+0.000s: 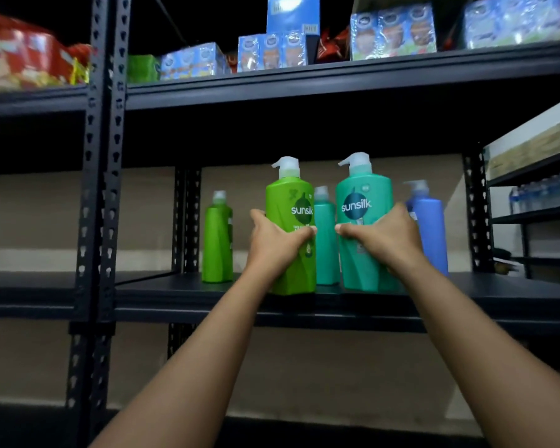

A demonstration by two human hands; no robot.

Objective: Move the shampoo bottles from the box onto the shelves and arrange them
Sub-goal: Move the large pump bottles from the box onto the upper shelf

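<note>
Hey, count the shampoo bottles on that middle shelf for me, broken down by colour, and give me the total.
Green bottles: 2, one in the left hand at, one standing behind at
Teal bottles: 2, one in the right hand at, one behind at
Blue bottles: 1
Total: 5

Green bottle (290, 221) in your left hand (274, 240): "sunsilk".
Teal bottle (364, 218) in your right hand (385, 236): "sunsilk".
Other packaging you see: print too blurred to read.
</note>
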